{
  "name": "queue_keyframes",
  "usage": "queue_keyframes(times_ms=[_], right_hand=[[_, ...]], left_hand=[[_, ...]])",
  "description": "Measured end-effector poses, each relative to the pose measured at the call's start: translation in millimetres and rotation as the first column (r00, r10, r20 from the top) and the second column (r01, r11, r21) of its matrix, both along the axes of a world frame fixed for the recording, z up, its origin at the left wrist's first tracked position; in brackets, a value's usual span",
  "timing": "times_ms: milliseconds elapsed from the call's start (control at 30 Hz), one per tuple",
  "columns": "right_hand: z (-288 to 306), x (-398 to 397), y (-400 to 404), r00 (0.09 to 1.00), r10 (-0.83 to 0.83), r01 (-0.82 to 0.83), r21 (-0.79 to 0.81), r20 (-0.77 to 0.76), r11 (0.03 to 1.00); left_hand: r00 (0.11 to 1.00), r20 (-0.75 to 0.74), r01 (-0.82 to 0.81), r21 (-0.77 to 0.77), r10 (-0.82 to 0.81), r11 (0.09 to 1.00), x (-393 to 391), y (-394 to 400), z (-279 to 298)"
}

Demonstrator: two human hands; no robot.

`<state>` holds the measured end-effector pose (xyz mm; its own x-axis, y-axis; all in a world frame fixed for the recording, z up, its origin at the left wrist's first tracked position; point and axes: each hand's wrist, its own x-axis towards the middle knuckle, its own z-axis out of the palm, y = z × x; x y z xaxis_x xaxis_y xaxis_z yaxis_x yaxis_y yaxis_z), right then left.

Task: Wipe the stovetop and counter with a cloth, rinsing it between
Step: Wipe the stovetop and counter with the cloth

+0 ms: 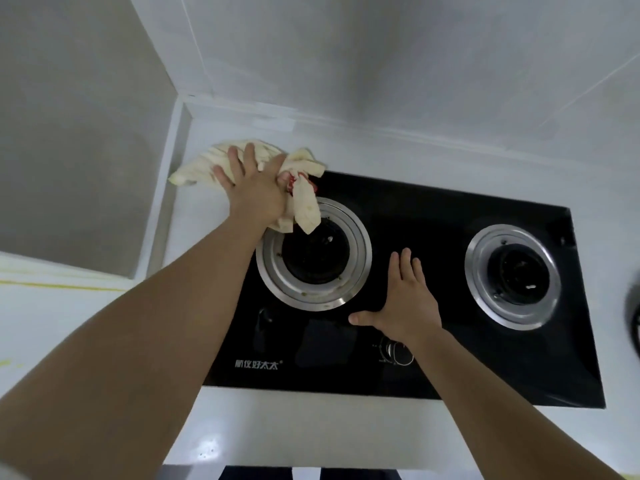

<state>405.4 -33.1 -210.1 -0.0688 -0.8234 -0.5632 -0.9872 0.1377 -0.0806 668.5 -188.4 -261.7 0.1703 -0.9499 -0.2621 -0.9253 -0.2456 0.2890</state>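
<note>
My left hand (252,188) presses a cream cloth (204,164) with a red patch onto the white counter (284,427), at the far left corner just behind the black glass stovetop (415,216). The fingers lie spread and straight on the cloth. One bunched end of the cloth hangs over the rim of the left burner (360,258). My right hand (405,299) rests flat on the glass between the two burners, fingers straight, holding nothing.
The right burner (474,268) has a steel ring like the left one. A control knob (394,351) sits near the stovetop's front edge, partly under my right wrist. White tiled walls close in the back and left. A dark round object (633,320) shows at the right edge.
</note>
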Motion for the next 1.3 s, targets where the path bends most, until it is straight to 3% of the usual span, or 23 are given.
queue_keyframes(times_ms=[267, 400, 700, 867, 933, 1033, 1167, 1300], right_hand=[[-1, -2, 0, 1.000, 0.002, -0.002, -0.004, 0.003, 1.000], [-1, -3, 3, 1.000, 0.015, -0.015, -0.012, 0.013, 1.000], [8, -5, 0, 0.996, 0.089, -0.089, -0.001, -0.008, 0.996], [17, -49, -19, 0.981, 0.105, -0.110, 0.023, 0.165, 0.994], [12, -70, -18, 0.984, 0.098, -0.097, -0.013, 0.147, 0.995], [3, -95, -7, 0.995, 0.054, -0.047, -0.079, 0.081, 0.996], [-6, -113, 1, 0.993, 0.105, -0.103, -0.041, 0.062, 0.994], [-7, -111, -7, 0.991, 0.114, -0.112, -0.040, 0.071, 0.993]], left_hand=[[0.982, 0.111, 0.159, -0.065, -0.151, 0.985, 20, 13, -6], [0.982, 0.058, 0.186, -0.141, -0.180, 0.972, 33, 78, -12], [0.978, 0.120, 0.192, -0.216, -0.170, 0.957, -3, 227, -7], [0.908, 0.184, 0.415, -0.257, -0.377, 0.873, -52, 239, -7], [0.886, 0.208, 0.459, -0.254, -0.415, 0.852, -76, 230, -8], [0.890, 0.242, 0.443, -0.253, -0.386, 0.860, -114, 217, -8], [0.908, 0.264, 0.385, -0.218, -0.326, 0.897, -162, 199, -7], [0.959, 0.197, 0.241, -0.187, -0.204, 0.952, -187, 181, 3]])
